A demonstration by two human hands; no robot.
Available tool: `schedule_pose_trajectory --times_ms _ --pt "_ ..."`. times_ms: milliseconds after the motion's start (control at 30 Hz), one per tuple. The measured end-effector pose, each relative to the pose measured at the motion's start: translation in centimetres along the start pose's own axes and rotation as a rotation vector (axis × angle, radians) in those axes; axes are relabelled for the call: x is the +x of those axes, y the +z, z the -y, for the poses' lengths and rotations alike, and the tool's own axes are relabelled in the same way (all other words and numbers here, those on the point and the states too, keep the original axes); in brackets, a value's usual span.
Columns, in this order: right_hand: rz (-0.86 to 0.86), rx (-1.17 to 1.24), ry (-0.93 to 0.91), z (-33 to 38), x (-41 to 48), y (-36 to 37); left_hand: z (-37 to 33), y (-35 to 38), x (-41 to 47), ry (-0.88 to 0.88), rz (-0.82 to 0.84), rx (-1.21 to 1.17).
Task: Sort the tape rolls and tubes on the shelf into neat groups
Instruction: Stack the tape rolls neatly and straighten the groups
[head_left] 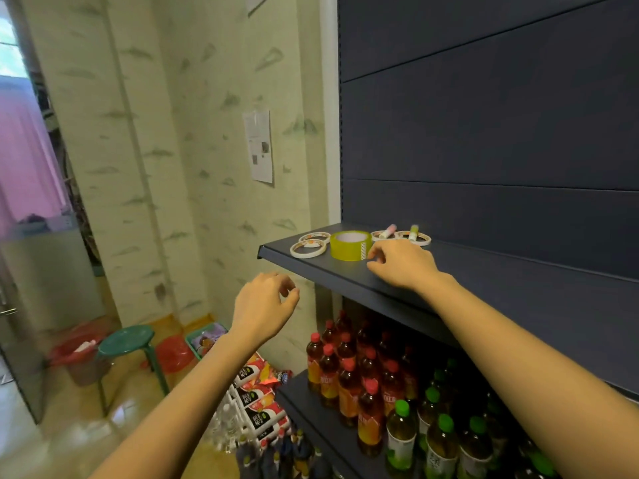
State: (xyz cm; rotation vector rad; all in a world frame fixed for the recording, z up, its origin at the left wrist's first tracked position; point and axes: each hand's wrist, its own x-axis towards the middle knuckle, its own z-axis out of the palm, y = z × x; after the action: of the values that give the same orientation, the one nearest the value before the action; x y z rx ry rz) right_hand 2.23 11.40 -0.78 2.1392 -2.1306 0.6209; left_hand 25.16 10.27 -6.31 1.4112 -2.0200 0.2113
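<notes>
On the dark blue shelf [484, 281] lie a wide yellow-green tape roll [350, 247], two thin white tape rolls [307, 249] to its left, and two more thin white rolls [418, 238] to its right. A pink-capped tube [390, 230] and a yellow-capped tube [413, 231] rest on those right rolls. My right hand [403, 262] rests on the shelf just right of the yellow-green roll, fingers loosely curled and holding nothing. Below the shelf's left corner my left hand [264, 304] hovers in the air with curled fingers, empty.
The lower shelf holds several red-capped bottles [345, 368] and green-capped bottles [439, 440]. On the floor to the left stand a green stool [126, 340], red basins [173, 354] and stacked packages [259, 399]. A wall with a paper notice [258, 146] borders the shelf's left end.
</notes>
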Motion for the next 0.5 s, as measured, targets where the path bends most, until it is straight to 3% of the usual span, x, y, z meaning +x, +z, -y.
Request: schedule_pose_trajectory --times_ms 333,500 --pt "0.008 -0.064 0.240 -0.8 9.2 3.8 5.5 4.7 6.1 -0.031 -0.019 -0.067" --pt "0.147 -0.034 0.360 -1.6 15.2 4.8 7.5 7.0 11.5 -0.057 -0.011 -0.085"
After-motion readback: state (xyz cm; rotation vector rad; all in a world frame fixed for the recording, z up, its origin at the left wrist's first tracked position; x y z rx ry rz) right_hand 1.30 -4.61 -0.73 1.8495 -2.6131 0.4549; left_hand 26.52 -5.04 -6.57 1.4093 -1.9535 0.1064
